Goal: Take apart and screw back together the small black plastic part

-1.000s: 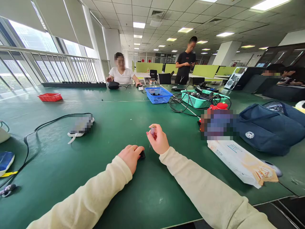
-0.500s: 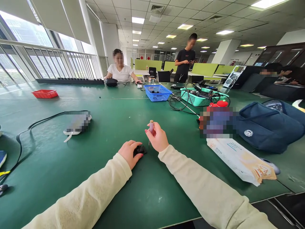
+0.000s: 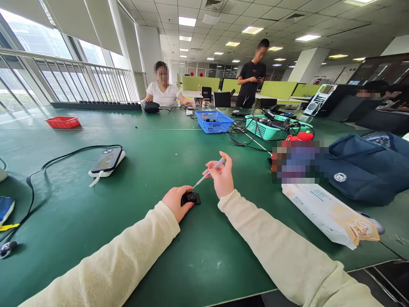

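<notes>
My left hand (image 3: pixel 177 201) is closed around the left side of a small black part (image 3: pixel 193 197), which rests on the green table. Its exact kind is too small to make out. A screwdriver (image 3: pixel 216 165) with a clear handle is pinched in the fingers of my right hand (image 3: pixel 223 177). The shaft slants down to the left, and its tip is close to the black part by my left fingertips. Whether the tip touches the part I cannot tell.
On the green table (image 3: pixel 153 166) a phone (image 3: pixel 107 159) lies left. Farther back are a red tray (image 3: pixel 63 123), a blue basket (image 3: pixel 214 123) and a green basket (image 3: pixel 266 130) with cables. A tissue pack (image 3: pixel 322 211) and navy bag (image 3: pixel 364 166) lie right. Two people are beyond the table.
The screwdriver has tipped from upright to a slant, its tip now pointing left toward the black part. My right hand has turned and its fingers have spread somewhat.
</notes>
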{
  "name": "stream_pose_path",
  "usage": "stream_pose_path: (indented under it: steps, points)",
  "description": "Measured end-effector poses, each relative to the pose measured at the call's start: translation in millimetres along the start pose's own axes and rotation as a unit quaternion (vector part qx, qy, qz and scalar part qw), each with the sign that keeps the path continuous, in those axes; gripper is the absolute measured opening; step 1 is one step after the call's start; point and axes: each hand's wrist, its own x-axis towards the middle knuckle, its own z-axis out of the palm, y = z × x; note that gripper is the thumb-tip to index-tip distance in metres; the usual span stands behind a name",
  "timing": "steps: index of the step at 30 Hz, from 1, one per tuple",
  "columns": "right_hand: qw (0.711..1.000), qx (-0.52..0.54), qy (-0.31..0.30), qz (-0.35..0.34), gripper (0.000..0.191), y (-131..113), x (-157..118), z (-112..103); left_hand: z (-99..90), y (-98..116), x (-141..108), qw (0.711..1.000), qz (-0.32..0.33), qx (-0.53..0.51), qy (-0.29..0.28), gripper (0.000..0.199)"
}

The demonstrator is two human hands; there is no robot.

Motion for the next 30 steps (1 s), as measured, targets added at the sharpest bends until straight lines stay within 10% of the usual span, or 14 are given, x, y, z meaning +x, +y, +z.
stream_pose_path:
  steps: [10,30]
  points:
    - [0.993,-0.043,-0.075,-0.074,0.05,-1.6,-10.1,5.8,-1.7,1.2,0.5,1.0,0.013,0.016,-0.003,0.04]
    - [0.962,-0.204,-0.026,-0.178,0.048,-9.3,-15.7,8.2,2.9,-3.1,0.9,0.999,0.033,0.012,0.011,0.036]
